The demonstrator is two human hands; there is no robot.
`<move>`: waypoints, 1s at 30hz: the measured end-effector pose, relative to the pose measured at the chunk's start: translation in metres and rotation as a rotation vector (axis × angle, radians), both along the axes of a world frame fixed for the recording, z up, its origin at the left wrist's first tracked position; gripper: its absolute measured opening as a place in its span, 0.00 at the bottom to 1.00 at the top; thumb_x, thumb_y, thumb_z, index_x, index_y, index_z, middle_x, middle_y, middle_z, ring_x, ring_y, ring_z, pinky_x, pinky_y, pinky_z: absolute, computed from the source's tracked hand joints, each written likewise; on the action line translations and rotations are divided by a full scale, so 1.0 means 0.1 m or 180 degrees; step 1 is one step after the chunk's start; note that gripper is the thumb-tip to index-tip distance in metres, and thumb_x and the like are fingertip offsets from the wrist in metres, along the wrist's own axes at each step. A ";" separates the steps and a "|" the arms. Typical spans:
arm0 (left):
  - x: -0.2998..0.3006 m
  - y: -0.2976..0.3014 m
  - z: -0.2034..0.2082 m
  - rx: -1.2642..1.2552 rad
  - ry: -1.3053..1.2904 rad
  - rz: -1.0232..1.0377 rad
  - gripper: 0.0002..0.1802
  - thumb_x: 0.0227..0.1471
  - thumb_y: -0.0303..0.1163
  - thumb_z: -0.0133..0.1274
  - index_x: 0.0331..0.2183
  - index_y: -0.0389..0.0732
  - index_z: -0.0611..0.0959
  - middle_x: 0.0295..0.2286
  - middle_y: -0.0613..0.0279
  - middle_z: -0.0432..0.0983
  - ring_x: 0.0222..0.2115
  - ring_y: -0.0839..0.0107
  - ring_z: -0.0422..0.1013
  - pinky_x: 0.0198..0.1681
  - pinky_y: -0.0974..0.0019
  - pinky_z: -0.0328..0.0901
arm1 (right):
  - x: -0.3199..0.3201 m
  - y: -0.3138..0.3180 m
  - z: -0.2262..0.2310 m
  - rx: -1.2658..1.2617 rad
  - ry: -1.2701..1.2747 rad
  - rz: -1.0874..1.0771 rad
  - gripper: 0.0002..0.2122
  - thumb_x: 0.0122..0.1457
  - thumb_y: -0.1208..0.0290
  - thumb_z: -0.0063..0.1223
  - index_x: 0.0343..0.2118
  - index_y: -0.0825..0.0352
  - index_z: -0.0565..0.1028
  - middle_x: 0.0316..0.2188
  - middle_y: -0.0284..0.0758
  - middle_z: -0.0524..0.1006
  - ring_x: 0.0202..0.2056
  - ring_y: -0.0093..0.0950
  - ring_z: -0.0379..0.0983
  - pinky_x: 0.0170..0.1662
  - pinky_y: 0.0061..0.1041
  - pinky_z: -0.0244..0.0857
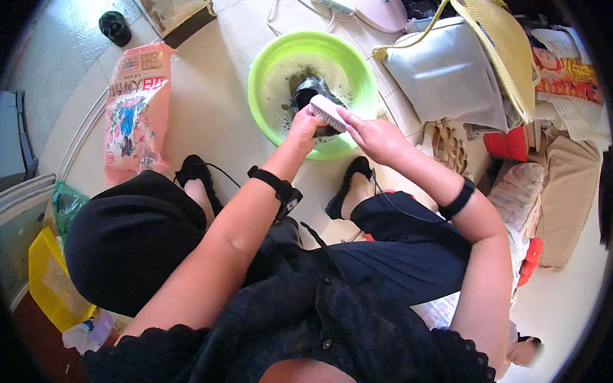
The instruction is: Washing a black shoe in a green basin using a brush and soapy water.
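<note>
- Black dress (356, 315) fills the foreground.
- Left hand (303, 127) grips a dark shoe (308, 91) over the green basin (364, 79).
- Right hand (372, 134) clasps a white brush (327, 112), touching the shoe.

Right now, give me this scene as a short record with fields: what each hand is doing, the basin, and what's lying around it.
left hand: grips a dark item over the basin, likely a shoe
right hand: holds a scrub brush against the dark item
basin: green, round, on the tiled floor, holding sudsy water
left of basin: pink printed bag lying flat
right of basin: grey bag and a straw hat
wrists: black band on each
</note>
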State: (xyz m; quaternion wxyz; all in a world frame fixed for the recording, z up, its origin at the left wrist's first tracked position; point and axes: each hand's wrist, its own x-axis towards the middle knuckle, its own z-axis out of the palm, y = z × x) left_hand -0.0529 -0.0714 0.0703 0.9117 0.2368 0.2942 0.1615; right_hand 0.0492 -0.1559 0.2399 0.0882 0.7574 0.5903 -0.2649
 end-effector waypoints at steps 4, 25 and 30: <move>-0.09 -0.01 -0.07 -0.0181 -0.0094 0.0158 0.27 0.34 0.11 0.46 0.40 0.40 0.75 0.35 0.65 0.74 0.37 0.70 0.70 0.43 0.67 0.64 | 0.16 0.27 -0.47 0.0187 -0.0183 0.0107 0.20 0.60 0.58 0.34 0.55 0.54 0.61 0.32 0.46 0.75 0.33 0.43 0.73 0.36 0.41 0.67; -0.03 -0.04 -0.02 -0.0008 -0.0023 0.0293 0.35 0.31 0.12 0.43 0.48 0.40 0.65 0.39 0.59 0.69 0.41 0.64 0.68 0.47 0.64 0.63 | -0.12 0.25 -0.27 -0.0088 -0.0295 0.0050 0.21 0.60 0.60 0.35 0.56 0.57 0.58 0.27 0.48 0.75 0.30 0.45 0.74 0.31 0.42 0.67; 0.00 -0.14 -0.01 0.0094 -0.0031 0.0144 0.37 0.29 0.17 0.43 0.49 0.40 0.66 0.37 0.59 0.69 0.39 0.65 0.67 0.43 0.67 0.63 | 0.31 0.61 -1.10 0.0024 -0.0515 -0.0122 0.21 0.59 0.60 0.35 0.56 0.56 0.58 0.29 0.46 0.76 0.30 0.44 0.74 0.33 0.42 0.67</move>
